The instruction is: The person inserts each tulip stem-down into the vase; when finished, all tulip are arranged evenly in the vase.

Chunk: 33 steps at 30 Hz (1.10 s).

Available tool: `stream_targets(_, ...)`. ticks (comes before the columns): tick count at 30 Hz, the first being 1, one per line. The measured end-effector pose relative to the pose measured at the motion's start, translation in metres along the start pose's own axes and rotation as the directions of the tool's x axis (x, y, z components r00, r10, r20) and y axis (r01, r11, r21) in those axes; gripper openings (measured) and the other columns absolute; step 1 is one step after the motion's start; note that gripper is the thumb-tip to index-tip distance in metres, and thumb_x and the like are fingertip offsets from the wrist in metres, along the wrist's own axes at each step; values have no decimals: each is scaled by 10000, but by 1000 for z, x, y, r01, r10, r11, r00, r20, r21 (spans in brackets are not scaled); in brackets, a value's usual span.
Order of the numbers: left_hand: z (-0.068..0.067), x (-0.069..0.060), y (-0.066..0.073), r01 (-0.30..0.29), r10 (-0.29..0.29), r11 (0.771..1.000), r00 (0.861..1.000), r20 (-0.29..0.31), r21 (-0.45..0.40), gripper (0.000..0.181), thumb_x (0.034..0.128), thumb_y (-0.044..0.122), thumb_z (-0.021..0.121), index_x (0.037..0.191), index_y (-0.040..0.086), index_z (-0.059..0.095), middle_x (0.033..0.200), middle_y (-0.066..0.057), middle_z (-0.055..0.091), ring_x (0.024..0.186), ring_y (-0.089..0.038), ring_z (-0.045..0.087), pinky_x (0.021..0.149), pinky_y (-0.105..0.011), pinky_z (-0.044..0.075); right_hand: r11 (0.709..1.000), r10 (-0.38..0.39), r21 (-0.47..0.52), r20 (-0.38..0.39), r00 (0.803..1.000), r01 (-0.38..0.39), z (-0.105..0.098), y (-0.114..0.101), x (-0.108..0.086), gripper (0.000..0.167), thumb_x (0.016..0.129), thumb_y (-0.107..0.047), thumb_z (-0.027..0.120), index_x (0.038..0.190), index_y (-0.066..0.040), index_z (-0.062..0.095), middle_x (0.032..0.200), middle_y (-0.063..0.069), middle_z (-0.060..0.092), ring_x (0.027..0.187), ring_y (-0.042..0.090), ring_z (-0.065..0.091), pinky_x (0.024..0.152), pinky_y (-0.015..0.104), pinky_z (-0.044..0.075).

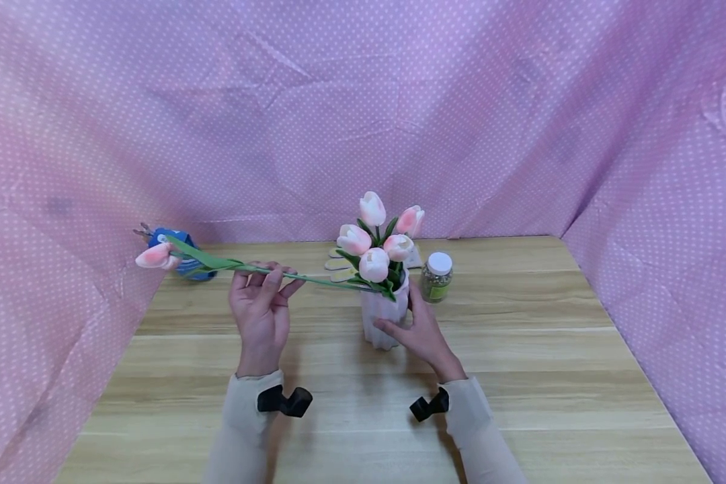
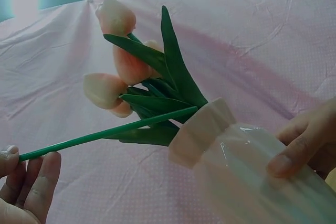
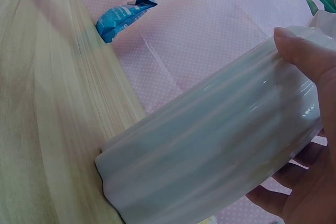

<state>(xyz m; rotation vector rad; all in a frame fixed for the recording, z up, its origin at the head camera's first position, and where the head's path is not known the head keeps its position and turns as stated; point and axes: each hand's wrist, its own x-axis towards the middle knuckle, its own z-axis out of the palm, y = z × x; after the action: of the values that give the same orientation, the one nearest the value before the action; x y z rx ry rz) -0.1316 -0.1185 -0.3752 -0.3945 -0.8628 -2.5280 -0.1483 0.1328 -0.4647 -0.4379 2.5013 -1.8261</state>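
Note:
My left hand (image 1: 260,323) pinches the green stem of a pink artificial tulip (image 1: 155,257) between thumb and fingers. The stem lies almost level, its flower pointing left and its cut end at the mouth of a white fluted vase (image 1: 382,321). Whether that end touches the rim, I cannot tell. Several pale pink tulips (image 1: 374,265) with dark green leaves stand in the vase. My right hand (image 1: 425,331) grips the vase's right side, thumb in front and fingers behind. In the right wrist view the vase (image 3: 199,140) rests with its base on the table.
Right of the vase stands a clear jar (image 1: 438,277) with a white lid. A blue packet (image 1: 196,265) lies at the table's back left. Behind the vase is a partly hidden white-and-yellow item (image 1: 340,263). Pink dotted cloth (image 1: 363,121) encloses the wooden table (image 1: 544,336).

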Motion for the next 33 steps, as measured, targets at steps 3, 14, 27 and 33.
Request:
stream_targets(3,3,2,-4,-2,2,1000,1000,-12,13,219,925,-196,521,980,3,597,891,-97,661,813,-240,733,711,-376,659,1000,0,-3,2,1000,0,0,1,0,880,842,-365,805,1543,-319,275,1533,8,480,1405,284,479,1135,594,431)
stream_targets(14,12,3,-14,-61,61,998,998,-3,18,206,906,-184,568,984,5,592,892,-105,668,799,-236,737,705,-363,660,1000,14,1,4,1000,-14,0,-2,1,886,839,-362,809,1537,-358,264,1547,-15,459,1429,285,449,1161,603,397)
stream_targets(27,22,-1,-17,-181,177,981,982,63,68,226,897,-219,544,982,-16,594,890,-113,690,800,-224,740,708,-367,659,999,40,-20,1,999,-40,1,0,-1,822,835,-373,808,1501,-255,341,1530,24,480,1418,294,461,1176,597,381)
stream_targets(33,19,2,-10,-190,186,981,979,80,49,275,874,-270,515,949,-24,610,866,-125,704,768,-244,736,689,-387,660,1000,-17,-18,-2,1000,17,1,2,1,914,845,-355,805,1561,-339,237,1573,6,427,1452,288,424,1180,604,372)
